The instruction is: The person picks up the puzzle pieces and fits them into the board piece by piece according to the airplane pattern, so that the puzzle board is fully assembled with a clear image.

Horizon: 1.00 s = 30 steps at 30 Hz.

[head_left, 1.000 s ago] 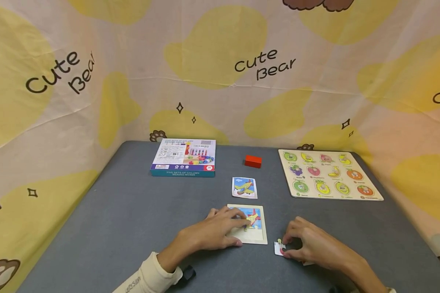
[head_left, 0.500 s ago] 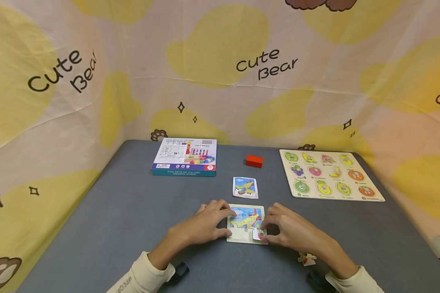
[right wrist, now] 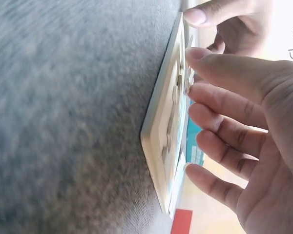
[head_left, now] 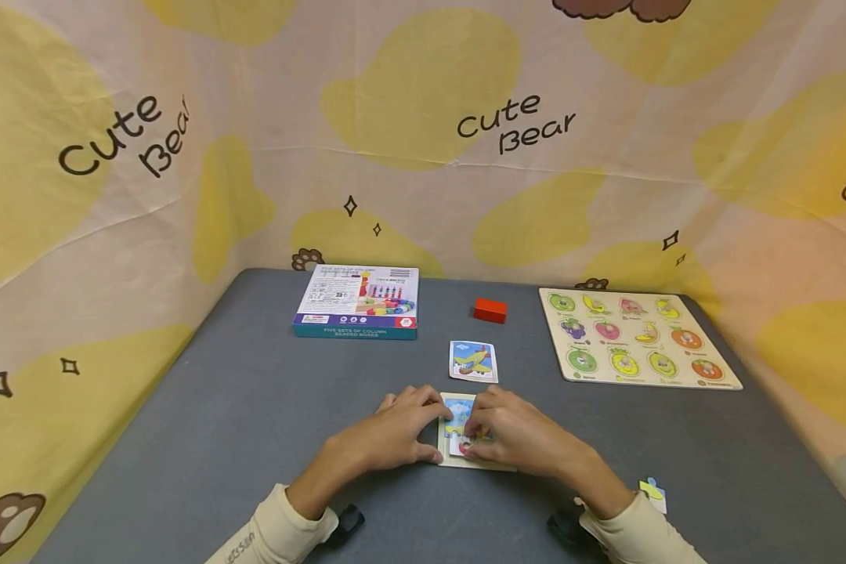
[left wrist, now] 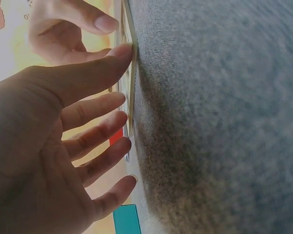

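Note:
A wooden jigsaw tray (head_left: 482, 466) with an airplane picture lies on the table. My left hand (head_left: 405, 428) rests at its left side, thumb at the near-left corner, fingers loosely extended; in the left wrist view the thumb (left wrist: 121, 51) touches the tray's edge. Over the tray's near part, my right hand (head_left: 518, 435) pinches a white and pink jigsaw piece (head_left: 455, 445) between thumb and fingers. From the right wrist view, this piece (right wrist: 189, 78) appears edge-on above the tray (right wrist: 154, 131). The right hand hides much of the picture.
Behind the tray lies an airplane picture card (head_left: 474, 362), with a red block (head_left: 489, 310) farther back. A beaded-toy box (head_left: 356, 301) stands back left, a fruit puzzle board (head_left: 641, 345) back right. Beside the right sleeve lies a loose jigsaw piece (head_left: 653, 496).
My right hand has carried the jigsaw piece from the table right of the tray, over its right side, then leftward across it. The left hand has drawn back to the tray's left edge.

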Tool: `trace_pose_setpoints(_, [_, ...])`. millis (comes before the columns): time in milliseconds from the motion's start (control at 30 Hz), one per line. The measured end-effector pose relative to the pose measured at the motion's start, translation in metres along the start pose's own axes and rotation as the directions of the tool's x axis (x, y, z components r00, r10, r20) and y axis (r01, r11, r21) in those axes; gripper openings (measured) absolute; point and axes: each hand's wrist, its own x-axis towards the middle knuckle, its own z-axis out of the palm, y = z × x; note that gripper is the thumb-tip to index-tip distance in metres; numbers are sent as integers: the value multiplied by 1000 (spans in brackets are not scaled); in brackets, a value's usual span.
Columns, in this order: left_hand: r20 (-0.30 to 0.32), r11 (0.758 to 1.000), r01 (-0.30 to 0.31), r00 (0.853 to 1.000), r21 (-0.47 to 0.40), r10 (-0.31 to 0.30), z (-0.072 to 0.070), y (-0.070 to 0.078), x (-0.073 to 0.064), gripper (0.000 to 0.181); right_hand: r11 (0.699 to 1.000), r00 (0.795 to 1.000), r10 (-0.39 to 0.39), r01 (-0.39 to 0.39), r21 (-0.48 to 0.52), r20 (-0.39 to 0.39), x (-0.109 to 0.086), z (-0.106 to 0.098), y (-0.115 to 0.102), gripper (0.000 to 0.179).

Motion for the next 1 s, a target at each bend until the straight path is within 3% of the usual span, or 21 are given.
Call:
trace_pose_setpoints(433, [-5, 1000, 10, 1000, 1, -10, 0, 3, -1, 49, 998, 1000, 13, -14, 64, 11, 2, 7, 0, 13])
trace_pose_setpoints(767, [-46, 999, 40, 998, 21, -39, 3, 8, 1, 41, 996, 999, 38, -40, 75, 26, 5, 10, -4, 13])
trace_pose_setpoints(1000, [-72, 996, 76, 995, 37, -73, 8, 11, 6, 39, 994, 999, -13, 9, 112, 36, 3, 7, -3, 10])
